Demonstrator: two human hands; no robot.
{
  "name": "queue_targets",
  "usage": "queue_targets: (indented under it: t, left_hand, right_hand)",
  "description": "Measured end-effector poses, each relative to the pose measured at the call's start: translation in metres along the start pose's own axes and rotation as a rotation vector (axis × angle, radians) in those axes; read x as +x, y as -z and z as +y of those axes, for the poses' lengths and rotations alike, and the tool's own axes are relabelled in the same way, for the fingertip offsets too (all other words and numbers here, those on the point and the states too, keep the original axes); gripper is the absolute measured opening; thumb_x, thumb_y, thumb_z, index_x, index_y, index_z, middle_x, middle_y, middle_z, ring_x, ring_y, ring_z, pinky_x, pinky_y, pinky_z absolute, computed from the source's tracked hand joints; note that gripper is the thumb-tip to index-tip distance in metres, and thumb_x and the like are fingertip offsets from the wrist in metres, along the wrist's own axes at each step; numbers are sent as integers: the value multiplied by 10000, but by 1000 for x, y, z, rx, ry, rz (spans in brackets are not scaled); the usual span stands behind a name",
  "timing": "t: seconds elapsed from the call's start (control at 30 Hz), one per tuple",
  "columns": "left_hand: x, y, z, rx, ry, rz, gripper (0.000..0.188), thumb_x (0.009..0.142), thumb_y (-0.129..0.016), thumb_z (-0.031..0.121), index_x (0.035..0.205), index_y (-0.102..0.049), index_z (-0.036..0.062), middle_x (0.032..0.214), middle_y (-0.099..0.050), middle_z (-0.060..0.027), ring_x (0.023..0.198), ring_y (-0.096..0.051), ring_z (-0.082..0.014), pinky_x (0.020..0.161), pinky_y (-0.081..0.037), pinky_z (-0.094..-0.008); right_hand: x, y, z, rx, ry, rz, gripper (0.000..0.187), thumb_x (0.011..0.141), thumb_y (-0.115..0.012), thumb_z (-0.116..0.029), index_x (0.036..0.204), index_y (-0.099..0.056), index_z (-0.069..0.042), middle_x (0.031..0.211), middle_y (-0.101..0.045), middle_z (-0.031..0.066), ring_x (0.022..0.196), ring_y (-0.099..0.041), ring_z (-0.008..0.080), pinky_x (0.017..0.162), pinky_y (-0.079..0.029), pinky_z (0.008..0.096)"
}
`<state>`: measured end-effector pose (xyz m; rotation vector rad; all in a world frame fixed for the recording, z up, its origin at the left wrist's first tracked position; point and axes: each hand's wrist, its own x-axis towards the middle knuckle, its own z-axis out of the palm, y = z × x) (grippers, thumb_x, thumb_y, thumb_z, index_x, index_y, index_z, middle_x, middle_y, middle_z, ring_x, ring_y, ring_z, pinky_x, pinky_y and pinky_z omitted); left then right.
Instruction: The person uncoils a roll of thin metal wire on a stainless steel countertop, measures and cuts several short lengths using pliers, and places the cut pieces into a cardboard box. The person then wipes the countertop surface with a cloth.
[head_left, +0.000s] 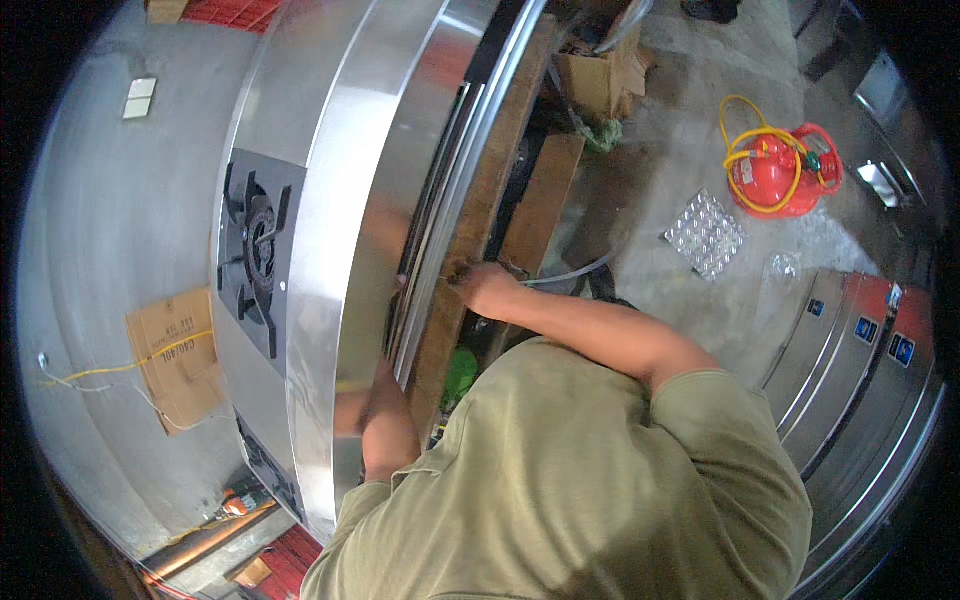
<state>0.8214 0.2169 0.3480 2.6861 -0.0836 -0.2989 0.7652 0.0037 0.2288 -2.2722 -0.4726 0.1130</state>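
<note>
My right hand (487,290) is at the edge of a brown wooden board (468,238) in front of the stainless steel stove counter (350,150). Its fingers are curled together, and whatever they grip is too small and dark to make out. My left forearm (390,425) reaches up beside the counter's front, close to the long metal rails (460,170); that hand is hidden behind the edge. A black gas burner (262,240) is set into the counter top.
Brown boards and a cardboard box (590,85) lie beyond my right hand. On the floor are a red gas cylinder (775,180) with a yellow hose and a silver dimpled sheet (706,234). Steel cabinets (840,350) stand to the right. A flattened carton (175,360) leans at left.
</note>
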Motion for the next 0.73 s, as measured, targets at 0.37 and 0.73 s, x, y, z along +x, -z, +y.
queue_targets:
  t: [0.37, 0.73]
  left_hand:
    - [15, -15, 5, -186, -16, -100, 815, 777, -806, 383, 1376, -456, -44, 1261, -590, -205, 1170, -551, -269, 961, -471, -392]
    - [38, -7, -37, 144, -85, -14, 591, 935, -621, 364, 1366, -470, -13, 1279, -579, -181, 1150, -572, -253, 986, -438, -355]
  right_hand:
    - [-23, 18, 8, 121, -162, 61, 526, 816, -553, -98, 1340, -541, -141, 1328, -501, 185, 1067, -609, 391, 847, -545, 482]
    - [-20, 11, 26, 372, -205, -125, 329, 790, -572, -111, 1107, -658, -80, 924, -675, 210, 890, -652, 394, 779, -534, 497]
